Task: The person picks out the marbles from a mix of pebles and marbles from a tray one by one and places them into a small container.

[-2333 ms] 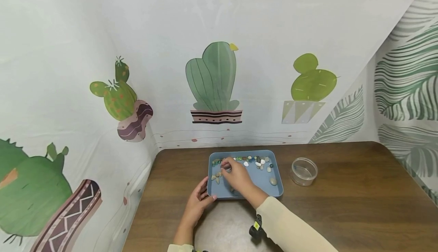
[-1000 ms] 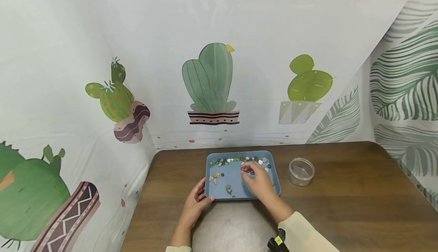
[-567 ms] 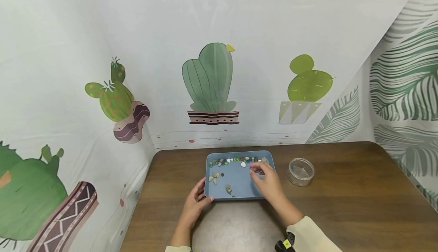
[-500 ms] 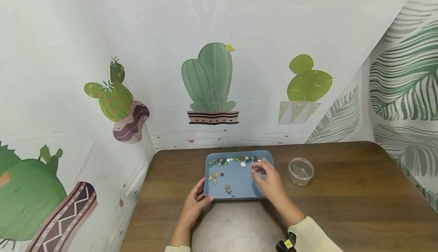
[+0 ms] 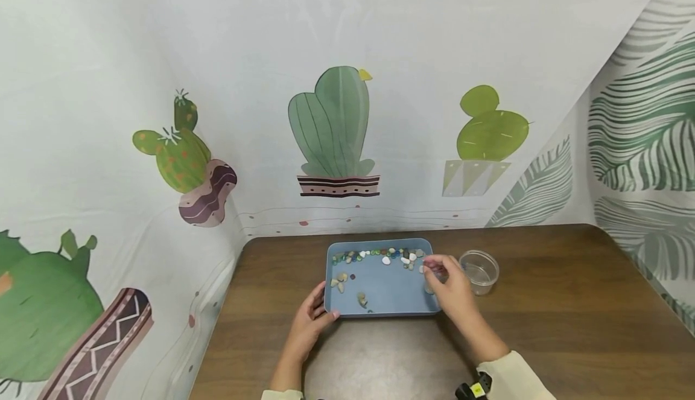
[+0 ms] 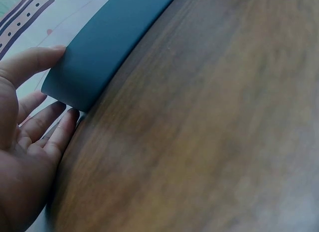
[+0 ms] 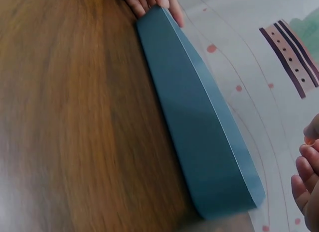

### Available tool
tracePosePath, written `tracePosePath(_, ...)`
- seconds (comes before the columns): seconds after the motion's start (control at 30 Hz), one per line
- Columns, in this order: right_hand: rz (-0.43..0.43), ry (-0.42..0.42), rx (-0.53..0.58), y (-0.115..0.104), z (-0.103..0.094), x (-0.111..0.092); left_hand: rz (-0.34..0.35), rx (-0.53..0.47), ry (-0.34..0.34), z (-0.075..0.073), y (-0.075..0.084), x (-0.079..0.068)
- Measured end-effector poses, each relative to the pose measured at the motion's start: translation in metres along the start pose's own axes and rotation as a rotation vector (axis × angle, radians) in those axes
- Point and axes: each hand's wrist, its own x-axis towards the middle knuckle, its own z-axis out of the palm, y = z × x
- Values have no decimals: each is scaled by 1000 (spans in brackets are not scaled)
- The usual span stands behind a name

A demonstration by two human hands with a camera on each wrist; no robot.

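Gripping the near-left corner of a shallow, round-cornered blue tray (image 5: 391,294), the left hand (image 5: 311,321) sets its thumb against the smooth near wall and its fingers along the left one. The right hand (image 5: 450,279), at the tray's right wall, pinches a small orange piece (image 7: 309,141) between thumb and curled fingers; the piece appears translucent, though the covering fingertips leave its outline uncertain. Inside the tray, which lies on a brown wood-grained table (image 5: 570,303), glossy green, white and dark stones (image 5: 374,253) line the far wall, with tan, irregular pebbles (image 5: 340,282) at left and a dark-red piece (image 5: 352,277) beside them. A clear, round tub (image 5: 483,273) stands just right of the tray, before a pale, cactus-printed cloth (image 5: 412,146).
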Motion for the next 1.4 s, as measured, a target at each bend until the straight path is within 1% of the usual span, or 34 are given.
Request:
tracePosePath(0.23,64,14,-47,12,-19,0,-6,9,4,0,1,1)
tracePosePath(0.47,72,53,-93,21,-36,1,-9,-4,3,0,0,1)
tracePosePath(0.7,130,96,-120,25,-50,2,-12,-9,1,0,0,0)
tracePosePath(0.87,171,129,-127,29,-57,0,-8,-7,3,0,0,0)
tracePosePath(1.03,180,178,-140,35,-62,-2,-11,-10,2,-1,1,1)
tracePosePath(1.23,195,193,-171,42,-70,-3,-19,-11,2,-1,2,0)
tracePosePath(1.4,188,211,-180,47,-73,-3,-21,-6,4,-1,3,0)
